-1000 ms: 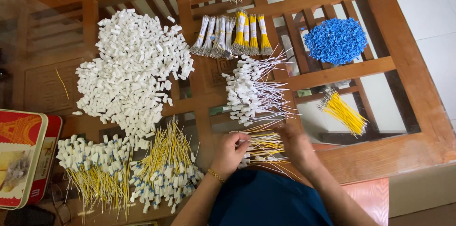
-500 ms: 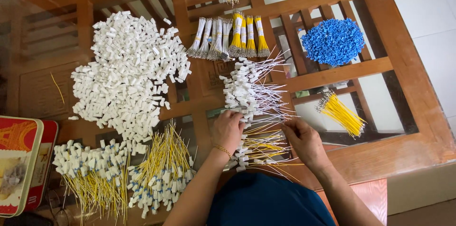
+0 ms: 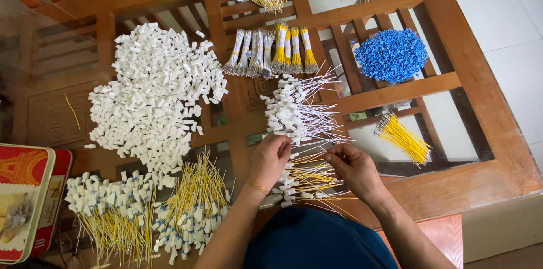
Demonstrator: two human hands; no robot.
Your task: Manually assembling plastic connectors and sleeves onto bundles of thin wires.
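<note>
L hand grip pinched shut on a white-tipped wire at counter front edge, just below the white wire pile. R hand fingers closed on same wire, above yellow bundle.

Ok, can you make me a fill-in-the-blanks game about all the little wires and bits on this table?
1. The round heap of small plastic pieces near the table's far right is coloured ____.
2. The biggest heap on the table is made of little ____ pieces.
3. The loose bunch of wires lying alone to the right of the right hand is coloured ____.
4. The left hand touches wires with white ends on a table made of glass and ____.

Missing words: blue; white; yellow; wood
</note>
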